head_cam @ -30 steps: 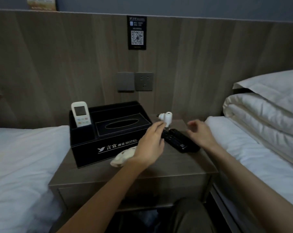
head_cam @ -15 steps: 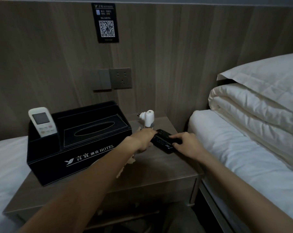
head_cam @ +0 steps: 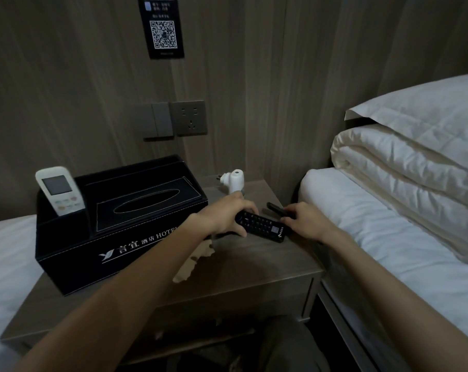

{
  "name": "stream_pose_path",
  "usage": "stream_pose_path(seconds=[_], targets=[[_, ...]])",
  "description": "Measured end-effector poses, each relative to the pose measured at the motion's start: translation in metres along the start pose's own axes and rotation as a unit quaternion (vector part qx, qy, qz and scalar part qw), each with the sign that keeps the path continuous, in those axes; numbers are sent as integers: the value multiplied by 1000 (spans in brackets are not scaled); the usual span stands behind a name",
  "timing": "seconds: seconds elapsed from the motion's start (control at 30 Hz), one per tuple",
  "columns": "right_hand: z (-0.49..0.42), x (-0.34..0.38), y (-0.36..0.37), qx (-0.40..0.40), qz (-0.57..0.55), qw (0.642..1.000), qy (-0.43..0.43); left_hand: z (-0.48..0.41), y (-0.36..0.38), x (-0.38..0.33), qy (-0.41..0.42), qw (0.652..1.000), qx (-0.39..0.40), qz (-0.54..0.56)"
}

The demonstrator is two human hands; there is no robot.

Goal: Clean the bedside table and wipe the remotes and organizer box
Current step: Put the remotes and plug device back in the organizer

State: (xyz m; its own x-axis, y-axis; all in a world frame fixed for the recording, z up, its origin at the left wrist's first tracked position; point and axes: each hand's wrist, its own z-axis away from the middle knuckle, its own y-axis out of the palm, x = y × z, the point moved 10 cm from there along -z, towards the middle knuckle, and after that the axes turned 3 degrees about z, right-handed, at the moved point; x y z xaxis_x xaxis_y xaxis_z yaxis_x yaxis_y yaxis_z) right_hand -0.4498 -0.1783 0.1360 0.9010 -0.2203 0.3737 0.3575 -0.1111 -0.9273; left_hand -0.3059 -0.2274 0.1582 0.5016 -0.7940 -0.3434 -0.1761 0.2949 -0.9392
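A crumpled cloth [head_cam: 194, 260] is lying loose on the table [head_cam: 254, 267]. Beyond it, a black remote [head_cam: 262, 226] is being held in the curled grip of the left hand [head_cam: 223, 214], and a second dark remote [head_cam: 274, 208] in that of the right hand [head_cam: 308, 222]. Farther back, the organizer box [head_cam: 114, 237] and its white remote [head_cam: 59, 190] are apparently still waiting to be wiped.

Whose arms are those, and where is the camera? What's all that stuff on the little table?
The camera sits on a person's head, looking down, so you see their own two arms. The left hand grips the end of a black remote. The right hand pinches a second dark remote. They are over the bedside table, next to a white bed. On the table stands a black organizer box with a white remote leaning in a slot, a small white plug-in gadget, and a crumpled cloth under the left arm.
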Motion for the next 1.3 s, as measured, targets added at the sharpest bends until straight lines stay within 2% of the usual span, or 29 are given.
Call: stream_pose_path(seconds=[0.13,0.23,0.43,0.6,0.67,0.83,1.03,1.13,1.3], targets=[[7,-5,-5,-19,-32,999,-8,3,-25,-22,37,990,-69,-115],[14,-3,-13,-45,-53,997,-15,11,-44,-36,57,981,-103,-151],[29,30,-61,-154,-125,976,-90,44,-89,-38,47,971,-184,-144],[47,87,-94,-207,-190,949,-144,96,-134,-20,40,955,-278,-91],[52,113,-99,-198,-219,941,-166,121,-152,-9,31,948,-311,-66],[56,183,-90,-108,-320,921,-194,194,-188,21,-8,924,-382,3],[72,282,-79,-37,-414,873,-255,275,-204,65,-82,878,-462,100],[80,317,-75,-34,-416,864,-283,310,-210,83,-109,872,-475,48],[86,355,-74,-45,-443,847,-290,346,-224,105,-166,879,-434,-104]])
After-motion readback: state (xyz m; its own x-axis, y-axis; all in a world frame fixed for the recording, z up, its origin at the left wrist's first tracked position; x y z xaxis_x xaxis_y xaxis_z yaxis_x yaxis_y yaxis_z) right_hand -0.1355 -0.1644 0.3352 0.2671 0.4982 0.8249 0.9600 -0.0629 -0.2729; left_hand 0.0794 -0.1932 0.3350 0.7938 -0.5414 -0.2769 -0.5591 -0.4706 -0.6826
